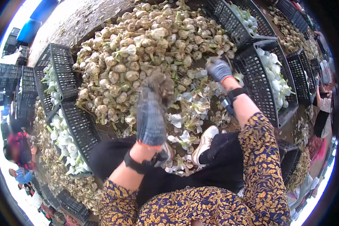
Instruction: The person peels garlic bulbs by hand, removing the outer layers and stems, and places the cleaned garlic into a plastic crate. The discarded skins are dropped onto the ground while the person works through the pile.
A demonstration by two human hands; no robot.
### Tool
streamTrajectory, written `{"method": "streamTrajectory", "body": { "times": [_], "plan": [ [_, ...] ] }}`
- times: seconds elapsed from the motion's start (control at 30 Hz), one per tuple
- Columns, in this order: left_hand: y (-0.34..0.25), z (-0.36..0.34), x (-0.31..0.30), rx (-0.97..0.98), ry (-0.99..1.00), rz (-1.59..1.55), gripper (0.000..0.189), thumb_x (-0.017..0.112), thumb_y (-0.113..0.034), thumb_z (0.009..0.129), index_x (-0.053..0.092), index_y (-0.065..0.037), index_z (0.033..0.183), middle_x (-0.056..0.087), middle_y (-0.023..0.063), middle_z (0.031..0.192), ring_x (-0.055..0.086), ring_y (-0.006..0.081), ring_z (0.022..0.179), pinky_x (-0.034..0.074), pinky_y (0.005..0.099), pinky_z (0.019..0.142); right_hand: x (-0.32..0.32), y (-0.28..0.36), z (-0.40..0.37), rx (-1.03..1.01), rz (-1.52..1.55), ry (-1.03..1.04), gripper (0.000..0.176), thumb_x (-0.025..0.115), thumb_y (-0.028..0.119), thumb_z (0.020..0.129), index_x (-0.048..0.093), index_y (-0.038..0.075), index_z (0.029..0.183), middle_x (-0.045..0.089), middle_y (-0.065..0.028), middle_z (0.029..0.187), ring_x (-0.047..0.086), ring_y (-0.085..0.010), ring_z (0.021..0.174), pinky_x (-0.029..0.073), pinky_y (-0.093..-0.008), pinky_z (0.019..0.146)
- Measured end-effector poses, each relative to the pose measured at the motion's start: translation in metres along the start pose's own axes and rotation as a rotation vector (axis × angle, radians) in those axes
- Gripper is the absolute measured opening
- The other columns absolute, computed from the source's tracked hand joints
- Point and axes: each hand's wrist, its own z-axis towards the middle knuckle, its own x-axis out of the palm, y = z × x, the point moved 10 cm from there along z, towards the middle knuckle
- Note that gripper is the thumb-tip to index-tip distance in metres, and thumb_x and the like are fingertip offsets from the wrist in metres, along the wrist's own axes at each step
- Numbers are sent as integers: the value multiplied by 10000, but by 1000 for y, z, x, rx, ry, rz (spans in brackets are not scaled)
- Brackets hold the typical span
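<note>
Across the ground in front of the person's knees spreads a heap of unpeeled garlic (139,56), its bulbs brown-skinned with green stubs of stalk.

Head view: the left hand (152,109), in a grey knitted glove, is raised over the near edge of the heap. It is blurred; the fingers curl over at the top, perhaps round a bulb, but I cannot tell whether they hold anything. The right hand (218,69), gloved the same way, is down at the heap's right edge, with its fingers bent onto the bulbs – whether they grip one cannot be told. Each wrist wears a black band, and both sleeves are dark blue with a yellow pattern.

Loose white skins (188,113) litter the ground between the heap and a white shoe (205,141). A black crate (252,75) just beside the right hand holds peeled white garlic. Two more crates – one at the heap's left edge (64,64) and one nearer the left knee (79,124) – hold the same. Another person (20,150) is crouched at the far left.
</note>
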Motion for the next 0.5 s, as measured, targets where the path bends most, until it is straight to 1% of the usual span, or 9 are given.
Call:
{"method": "streamTrajectory", "body": {
  "times": [0.07,0.17,0.2,0.23,0.27,0.3,0.33,0.47,0.5],
  "plan": [
    [-4,-10,3,-19,-40,17,442,335,-379,934,416,-64,1234,505,68,1157,506,149,1016,411,279,844,56,-2,6,-64,-288,167,427,535,365,758,542,169,1137,492,-220,1170,513,-355,1030,413,-403,879],
    [-9,-13,0,-15,-56,-3,372,359,-262,938,420,-39,1230,497,78,1174,482,152,1056,383,287,895,101,-1,4,35,-489,291,486,474,388,812,418,229,1267,377,-167,1312,378,-354,1192,320,-454,967],
    [-7,-13,-2,-38,-61,19,351,369,-217,935,424,-30,1227,490,86,1187,469,160,1078,366,296,921,105,5,2,11,-513,249,444,456,342,818,449,212,1243,417,-152,1284,387,-342,1185,320,-474,953],
    [-16,-11,-6,138,-21,397,522,334,-463,907,407,-53,1221,516,80,1140,514,196,1020,404,362,892,117,-1,4,-14,-588,265,406,456,315,812,486,199,1199,464,-133,1233,411,-331,1159,336,-483,926],
    [-11,-10,-14,140,-33,400,522,334,-463,907,407,-53,1221,516,80,1140,514,196,1020,404,362,892,126,-9,7,-35,-663,279,371,456,288,806,524,185,1156,512,-115,1183,436,-320,1133,352,-491,900],
    [-4,-9,-18,77,-53,381,523,340,-455,908,395,-49,1233,511,80,1152,510,193,1029,398,360,899,123,0,9,-118,-749,239,272,477,226,777,601,165,1011,592,-88,1033,506,-290,1034,391,-458,843],
    [5,-10,-22,12,-69,357,525,346,-447,909,384,-46,1245,506,80,1164,506,191,1038,393,358,906,123,1,9,-121,-752,243,272,477,226,777,601,165,1011,592,-88,1033,506,-290,1034,391,-458,843],
    [-26,-11,1,233,10,707,425,345,-307,940,396,-19,1248,493,106,1190,478,210,1090,365,317,939,75,32,-1,-272,-461,118,243,572,192,710,626,147,943,617,-161,842,581,-337,791,464,-400,693],
    [-9,-4,-8,205,7,455,367,371,-214,932,424,1,1225,490,125,1192,458,208,1108,355,303,945,68,40,-3,-299,-292,151,238,574,208,718,622,132,938,615,-164,850,575,-344,797,460,-397,698]
  ]
}}
